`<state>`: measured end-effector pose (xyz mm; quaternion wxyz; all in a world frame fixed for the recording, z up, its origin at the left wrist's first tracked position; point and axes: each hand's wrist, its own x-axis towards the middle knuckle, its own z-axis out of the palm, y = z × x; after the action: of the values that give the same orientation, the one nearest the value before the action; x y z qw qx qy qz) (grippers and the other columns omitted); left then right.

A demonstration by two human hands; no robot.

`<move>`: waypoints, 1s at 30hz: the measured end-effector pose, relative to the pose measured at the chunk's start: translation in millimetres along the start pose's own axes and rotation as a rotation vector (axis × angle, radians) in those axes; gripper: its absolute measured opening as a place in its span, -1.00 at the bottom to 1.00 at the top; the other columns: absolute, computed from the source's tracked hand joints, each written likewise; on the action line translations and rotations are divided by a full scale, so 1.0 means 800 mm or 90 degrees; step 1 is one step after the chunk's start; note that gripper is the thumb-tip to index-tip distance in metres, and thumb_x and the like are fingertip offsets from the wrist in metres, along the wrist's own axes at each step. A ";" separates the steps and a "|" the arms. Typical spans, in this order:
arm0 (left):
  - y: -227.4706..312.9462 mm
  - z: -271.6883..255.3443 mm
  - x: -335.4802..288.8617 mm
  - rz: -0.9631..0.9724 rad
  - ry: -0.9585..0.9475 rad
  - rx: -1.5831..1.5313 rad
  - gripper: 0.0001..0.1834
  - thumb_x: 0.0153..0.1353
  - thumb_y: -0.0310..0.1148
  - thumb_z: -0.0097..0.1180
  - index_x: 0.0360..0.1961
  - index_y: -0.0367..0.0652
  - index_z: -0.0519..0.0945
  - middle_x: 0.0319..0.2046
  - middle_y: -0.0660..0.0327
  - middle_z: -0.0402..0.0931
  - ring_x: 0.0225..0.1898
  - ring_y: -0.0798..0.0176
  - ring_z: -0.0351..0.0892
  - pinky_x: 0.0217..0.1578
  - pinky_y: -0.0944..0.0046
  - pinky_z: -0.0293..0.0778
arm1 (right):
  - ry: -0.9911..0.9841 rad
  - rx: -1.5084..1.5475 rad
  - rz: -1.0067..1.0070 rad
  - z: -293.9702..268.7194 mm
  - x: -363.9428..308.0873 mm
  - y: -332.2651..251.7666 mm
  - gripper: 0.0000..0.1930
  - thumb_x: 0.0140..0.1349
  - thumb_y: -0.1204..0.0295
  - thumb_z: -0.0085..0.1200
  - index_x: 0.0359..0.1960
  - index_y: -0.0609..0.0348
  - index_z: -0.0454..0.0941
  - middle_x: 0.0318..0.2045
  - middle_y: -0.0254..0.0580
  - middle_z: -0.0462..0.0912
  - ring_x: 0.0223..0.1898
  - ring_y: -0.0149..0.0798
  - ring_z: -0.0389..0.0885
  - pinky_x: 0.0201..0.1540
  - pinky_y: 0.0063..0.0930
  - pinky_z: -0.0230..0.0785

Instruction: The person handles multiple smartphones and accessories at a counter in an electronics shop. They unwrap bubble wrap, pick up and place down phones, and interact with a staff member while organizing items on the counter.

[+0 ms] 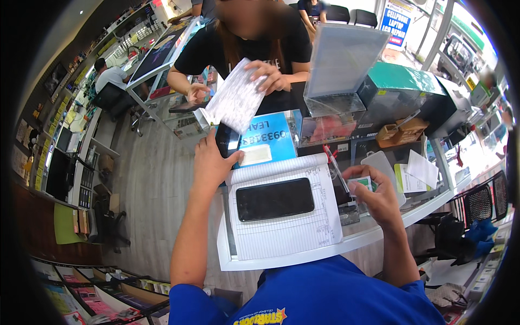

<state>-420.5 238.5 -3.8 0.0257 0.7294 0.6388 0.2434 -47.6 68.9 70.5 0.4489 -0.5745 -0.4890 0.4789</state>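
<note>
My left hand (211, 165) is closed on the edges of a dark phone (226, 142), next to a blue printed sheet (279, 142). My right hand (375, 195) pinches a small green and white card (371, 183) beside the notebook. In front of me an open lined notebook (265, 238) with handwriting lies on the glass counter. A black phone (275, 199) rests flat on its page. Across the counter, a person's hand (266, 76) holds up a crinkled white sheet or wrapper (236, 96), whose lower end overlaps the dark phone.
A pen (338, 172) stands along the notebook's right edge. Behind it are a clear display stand (344, 65), a green-topped box (403, 81) and a wooden holder (402, 133). Loose papers (421, 169) lie at right. The counter's white edge (303, 260) runs before me.
</note>
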 end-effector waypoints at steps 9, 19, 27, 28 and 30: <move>0.054 -0.086 -0.098 0.067 -0.265 -0.248 -0.24 0.16 -0.15 0.57 0.34 -0.16 0.56 0.22 -0.03 0.55 0.34 -0.14 0.44 0.38 -0.08 0.34 | -0.156 0.176 -0.055 0.005 0.027 0.046 -0.80 0.22 0.62 -0.04 -0.12 0.15 0.43 -0.32 -0.23 0.64 -0.25 -0.41 0.57 -0.23 -0.52 0.41; 0.121 -0.071 -0.101 0.245 -0.133 -0.104 -0.18 0.13 -0.15 0.58 0.39 -0.11 0.52 0.33 0.05 0.49 0.37 -0.14 0.39 0.40 -0.10 0.30 | -0.126 -0.068 -0.104 -0.002 0.016 0.050 -0.65 0.56 0.19 0.10 0.07 0.23 0.70 -0.17 -0.11 0.75 -0.09 -0.27 0.67 0.08 -0.33 0.49; 0.110 -0.054 -0.066 0.317 -0.087 -0.004 -0.66 0.35 -0.32 0.35 0.10 -0.19 0.70 0.02 0.02 0.67 0.15 -0.13 0.57 0.31 -0.06 0.35 | -0.173 -0.036 -0.211 0.005 0.025 0.042 -0.57 0.56 0.09 0.11 0.12 0.24 0.65 -0.08 0.09 0.76 -0.04 -0.01 0.75 0.09 -0.18 0.52; 0.111 -0.052 -0.066 0.332 -0.024 -0.019 -0.67 0.34 -0.33 0.33 0.08 -0.20 0.70 0.01 0.02 0.66 0.13 -0.11 0.57 0.27 -0.03 0.37 | -0.170 -0.016 -0.214 0.001 0.030 0.047 -0.56 0.56 0.09 0.12 0.19 0.21 0.64 -0.02 0.09 0.76 -0.01 -0.01 0.74 0.10 -0.18 0.52; 0.128 -0.075 -0.074 0.342 0.056 -0.085 -0.70 0.38 -0.31 0.30 0.05 -0.21 0.71 -0.02 0.01 0.67 0.09 -0.04 0.60 0.20 0.00 0.44 | -0.098 -0.072 -0.366 -0.001 0.021 0.031 -0.46 0.55 0.07 0.14 0.42 0.07 0.51 0.02 0.05 0.69 -0.02 0.01 0.71 0.07 -0.15 0.53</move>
<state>-353.4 147.0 65.9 -0.0195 0.8581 0.4056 0.3143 -42.3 82.5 44.4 0.4947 -0.3988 -0.6902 0.3461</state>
